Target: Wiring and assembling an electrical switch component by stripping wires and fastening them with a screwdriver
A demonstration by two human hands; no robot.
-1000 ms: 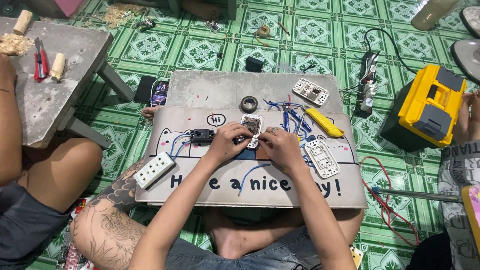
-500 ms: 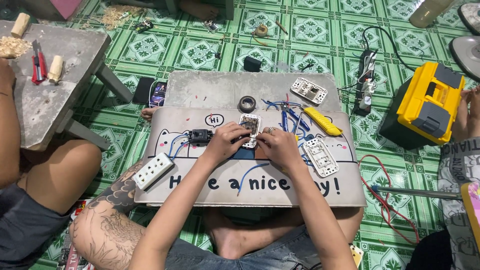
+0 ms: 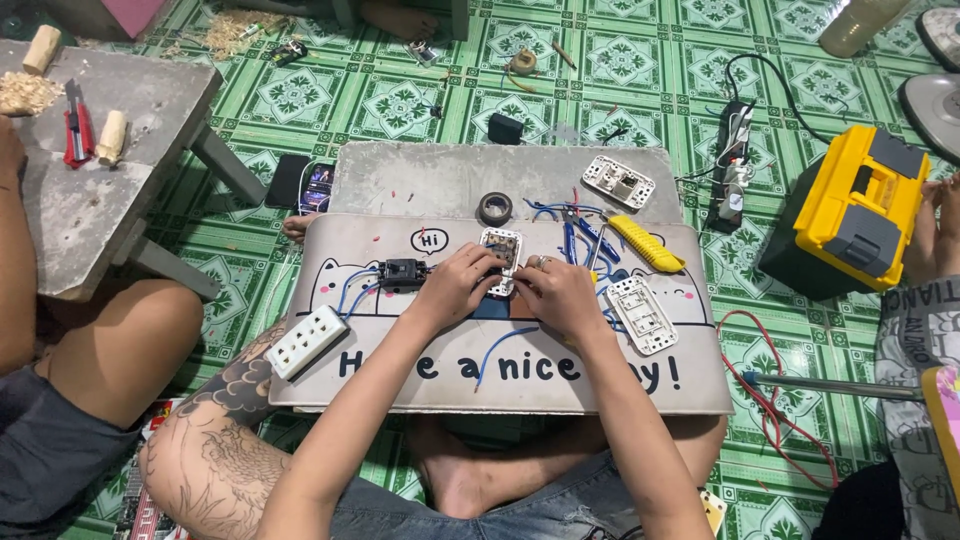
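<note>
L hand [image 3: 455, 288] & R hand [image 3: 556, 293] both pinching white switch module [image 3: 500, 250] on worktop [image 3: 420, 185]; grip closing tight. Steadying w/ L, seating blue wire [image 3: 505, 345] squarely seems best.

Your floor [image 3: 400, 100]: green tiles, white floral pattern. Grey mat [image 3: 520, 370], cat drawings, dark lettering. Blue wires [image 3: 560, 215]. Yellow toolbox [image 3: 860, 205], right. White socket strip [image 3: 307, 341].

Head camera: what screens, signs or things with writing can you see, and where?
Phone: on the floor left of the grey board, dark rectangle, screen lit with colours.
Mat: under both hands, pale grey, cartoon cats, speech bubble, dark lettering along its front edge.
Printed pack: bottom left, mostly hidden.
</note>
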